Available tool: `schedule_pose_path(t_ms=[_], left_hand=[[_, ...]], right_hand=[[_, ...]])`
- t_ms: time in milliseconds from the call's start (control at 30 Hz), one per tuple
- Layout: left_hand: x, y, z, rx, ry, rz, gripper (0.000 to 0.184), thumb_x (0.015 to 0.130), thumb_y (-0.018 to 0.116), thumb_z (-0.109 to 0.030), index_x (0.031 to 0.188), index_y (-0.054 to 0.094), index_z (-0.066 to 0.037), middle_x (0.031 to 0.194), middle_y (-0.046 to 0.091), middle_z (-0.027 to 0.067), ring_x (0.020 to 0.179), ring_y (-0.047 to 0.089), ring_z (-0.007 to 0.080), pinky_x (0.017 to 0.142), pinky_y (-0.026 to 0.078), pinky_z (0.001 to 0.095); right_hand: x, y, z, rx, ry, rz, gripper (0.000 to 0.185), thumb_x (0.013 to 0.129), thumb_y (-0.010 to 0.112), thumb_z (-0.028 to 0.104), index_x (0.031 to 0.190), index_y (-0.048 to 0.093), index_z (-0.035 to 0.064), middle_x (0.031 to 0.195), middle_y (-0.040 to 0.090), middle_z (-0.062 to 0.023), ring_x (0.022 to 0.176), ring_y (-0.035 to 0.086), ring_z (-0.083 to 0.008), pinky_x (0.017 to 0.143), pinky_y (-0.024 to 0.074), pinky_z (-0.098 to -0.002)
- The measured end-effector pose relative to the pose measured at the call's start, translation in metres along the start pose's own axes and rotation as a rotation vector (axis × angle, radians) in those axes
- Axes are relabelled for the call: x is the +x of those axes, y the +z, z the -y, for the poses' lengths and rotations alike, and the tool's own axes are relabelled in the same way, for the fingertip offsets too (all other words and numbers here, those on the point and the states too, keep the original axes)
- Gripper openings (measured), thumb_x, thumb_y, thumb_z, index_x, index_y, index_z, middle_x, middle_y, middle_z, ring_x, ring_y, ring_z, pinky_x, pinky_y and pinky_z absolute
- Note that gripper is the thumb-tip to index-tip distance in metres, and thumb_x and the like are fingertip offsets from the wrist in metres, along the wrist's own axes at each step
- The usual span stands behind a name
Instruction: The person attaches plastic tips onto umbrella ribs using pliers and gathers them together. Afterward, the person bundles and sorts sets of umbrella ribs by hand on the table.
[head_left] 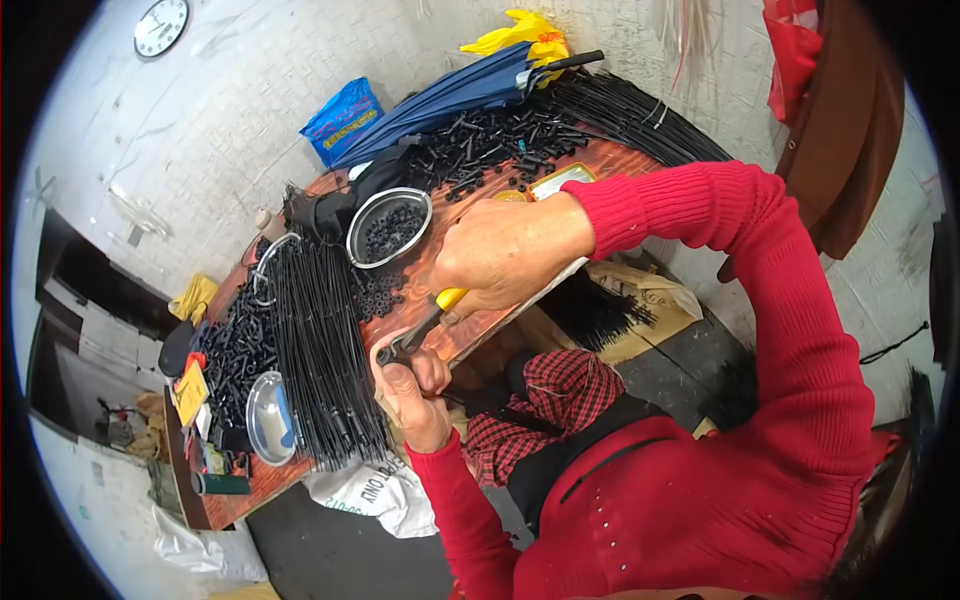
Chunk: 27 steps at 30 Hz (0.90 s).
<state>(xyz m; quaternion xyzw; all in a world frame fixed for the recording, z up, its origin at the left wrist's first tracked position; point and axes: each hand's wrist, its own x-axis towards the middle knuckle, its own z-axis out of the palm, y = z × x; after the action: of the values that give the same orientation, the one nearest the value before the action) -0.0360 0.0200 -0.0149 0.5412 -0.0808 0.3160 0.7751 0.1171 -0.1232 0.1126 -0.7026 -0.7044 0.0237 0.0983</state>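
My right hand is closed round the yellow handle of a dark metal hand tool over the table's front edge. The tool's head reaches down to my left hand, whose fingers are curled and pinch a small black part at the tool's jaws. Its exact shape is too small to tell. Left of my hands lies a long bundle of black rods. A metal bowl of small black rings stands behind them, with loose rings beside it.
Piles of black tubes, a blue umbrella and more black rods lie at the back of the wooden table. An oval metal dish stands at the left. A white sack hangs below the edge.
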Motion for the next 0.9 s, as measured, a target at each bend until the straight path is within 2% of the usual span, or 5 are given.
schedule_pose_path(t_ms=[200, 300, 733, 833, 900], left_hand=[[0.003, -0.005, 0.021, 0.568, 0.275, -0.160, 0.046, 0.099, 0.045, -0.044, 0.115, 0.048, -0.001, 0.058, 0.031, -0.0050, 0.047, 0.028, 0.0050, 0.043, 0.024, 0.0218], [-0.004, -0.002, 0.025, 0.226, 0.061, -0.125, 0.038, 0.099, 0.046, -0.042, 0.116, 0.044, -0.007, 0.059, 0.031, -0.0048, 0.047, 0.028, 0.0050, 0.043, 0.025, 0.0219], [-0.003, 0.021, 0.013, 0.202, -0.026, -0.049, 0.046, 0.100, 0.044, -0.043, 0.127, 0.041, -0.006, 0.063, 0.035, -0.0019, 0.050, 0.031, 0.0060, 0.047, 0.028, 0.0217], [0.004, 0.025, 0.020, 0.132, -0.031, -0.194, 0.042, 0.100, 0.044, -0.042, 0.122, 0.044, -0.005, 0.071, 0.044, 0.0001, 0.058, 0.038, 0.0089, 0.052, 0.032, 0.0210], [-0.009, 0.004, 0.046, 0.124, -0.024, -0.177, 0.044, 0.101, 0.045, -0.035, 0.133, 0.038, -0.005, 0.077, 0.047, 0.0014, 0.062, 0.042, 0.0104, 0.056, 0.036, 0.0218]], right_hand=[[-0.005, 0.019, -0.002, -0.161, 0.024, -0.099, 0.027, 0.078, 0.063, 0.028, 0.084, 0.070, 0.0027, 0.075, 0.067, -0.0216, 0.071, 0.067, -0.0394, 0.062, 0.0533, -0.0478], [-0.009, 0.010, 0.005, -0.151, 0.062, -0.048, 0.028, 0.077, 0.063, 0.028, 0.084, 0.070, 0.0022, 0.076, 0.067, -0.0213, 0.070, 0.067, -0.0393, 0.062, 0.0532, -0.0477], [-0.019, 0.029, -0.001, -0.084, 0.117, -0.075, 0.030, 0.081, 0.063, 0.033, 0.085, 0.071, 0.0044, 0.071, 0.067, -0.0174, 0.067, 0.066, -0.0366, 0.059, 0.0506, -0.0457], [-0.017, 0.073, -0.029, 0.487, 0.224, -0.064, 0.033, 0.081, 0.064, 0.036, 0.084, 0.070, 0.0039, 0.073, 0.066, -0.0174, 0.069, 0.066, -0.0352, 0.060, 0.0503, -0.0462], [-0.027, 0.099, -0.042, 0.371, 0.322, -0.111, 0.034, 0.080, 0.065, 0.037, 0.083, 0.069, 0.0036, 0.073, 0.067, -0.0172, 0.070, 0.066, -0.0341, 0.060, 0.0499, -0.0460]])
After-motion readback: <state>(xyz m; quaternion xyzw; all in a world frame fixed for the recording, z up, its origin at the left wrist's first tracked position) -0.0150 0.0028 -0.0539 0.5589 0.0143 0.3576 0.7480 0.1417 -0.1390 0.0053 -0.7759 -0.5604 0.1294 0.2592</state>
